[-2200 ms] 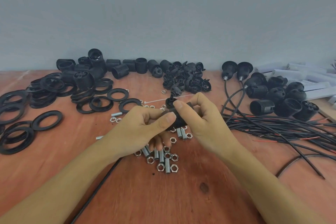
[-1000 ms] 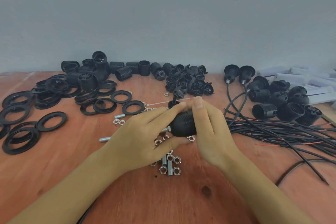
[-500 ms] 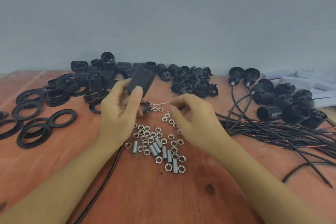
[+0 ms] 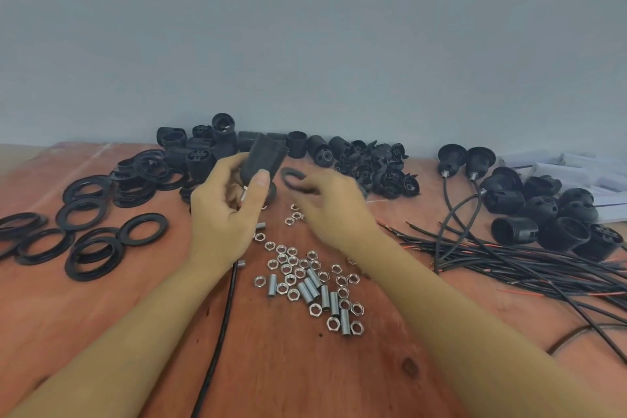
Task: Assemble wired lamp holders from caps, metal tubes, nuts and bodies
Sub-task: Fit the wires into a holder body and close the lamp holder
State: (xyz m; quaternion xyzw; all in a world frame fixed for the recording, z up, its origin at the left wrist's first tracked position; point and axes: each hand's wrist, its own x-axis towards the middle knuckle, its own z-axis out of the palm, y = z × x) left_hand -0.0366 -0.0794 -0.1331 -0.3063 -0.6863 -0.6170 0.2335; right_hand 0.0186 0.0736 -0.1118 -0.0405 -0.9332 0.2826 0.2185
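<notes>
My left hand (image 4: 225, 210) grips a black threaded lamp holder body (image 4: 266, 156), raised above the table with its open end tilted up and away; a black wire (image 4: 220, 332) runs from it down toward me. My right hand (image 4: 334, 210) pinches a black ring (image 4: 294, 180) just right of the body, apart from it. Loose nuts and short metal tubes (image 4: 312, 285) lie scattered below both hands.
Black rings (image 4: 91, 234) cover the left of the wooden table (image 4: 101, 316). Bodies and caps (image 4: 356, 156) line the back wall. Wired holders (image 4: 543, 207) and a bundle of black and red wires (image 4: 543, 268) fill the right side. White strips lie at the far right.
The left hand lifted the body from the middle of the table up and left. The right hand let go of it, reached back and now holds a black ring.
</notes>
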